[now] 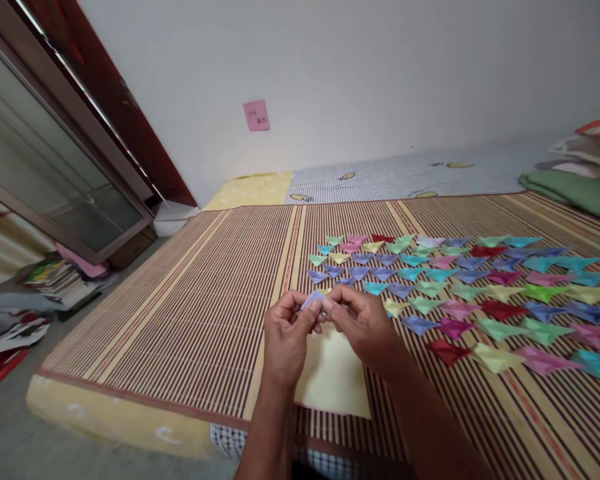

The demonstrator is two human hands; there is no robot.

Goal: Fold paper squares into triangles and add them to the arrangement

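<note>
My left hand and my right hand meet above the striped bamboo mat. Both pinch a small folded piece of pale purple paper between thumbs and fingertips. Under my hands a pale yellow sheet of paper lies flat on the mat. To the right, several folded paper triangles in purple, green, pink, red, yellow and teal lie in rows.
The mat covers a bed with a yellow sheet and a checked sheet against a white wall. Folded bedding sits at the far right. A pink note sticks on the wall. Books and papers lie on the floor at left.
</note>
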